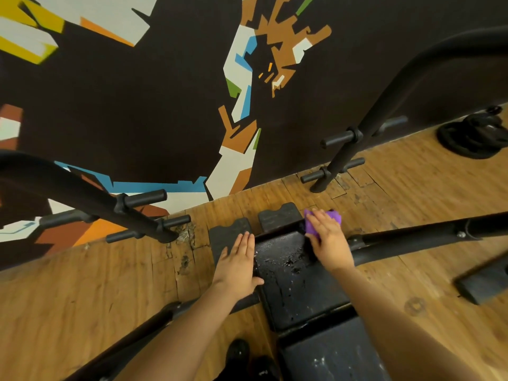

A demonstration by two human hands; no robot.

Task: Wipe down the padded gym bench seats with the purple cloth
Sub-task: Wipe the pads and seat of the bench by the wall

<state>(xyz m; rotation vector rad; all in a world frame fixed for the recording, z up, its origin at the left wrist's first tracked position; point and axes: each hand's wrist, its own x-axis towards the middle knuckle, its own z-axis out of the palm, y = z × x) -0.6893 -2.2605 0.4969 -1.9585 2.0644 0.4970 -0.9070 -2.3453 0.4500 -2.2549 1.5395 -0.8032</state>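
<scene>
Pressing down at the far right corner of the black padded bench seat (pixel 294 273), our right hand (pixel 328 237) lies flat over the crumpled purple cloth (pixel 324 220), its fingers spread and straight on top of the fabric. The cloth sits right at the seat's far edge, partly covered by the hand. The seat's surface shows wet drops and specks across its middle. Our left hand (pixel 237 264) rests against the seat's left side with fingers straight and together, thumb lying on the padding. Nearer to us a second black pad (pixel 330 353) follows, also speckled. Beyond the seat two black rubber foot pads (pixel 228 232) lie on the worn wooden floor (pixel 82 284). Black steel frame tubes (pixel 412 237) run off to either side, before a dark wall painted with coloured angular shapes (pixel 242 78).
</scene>
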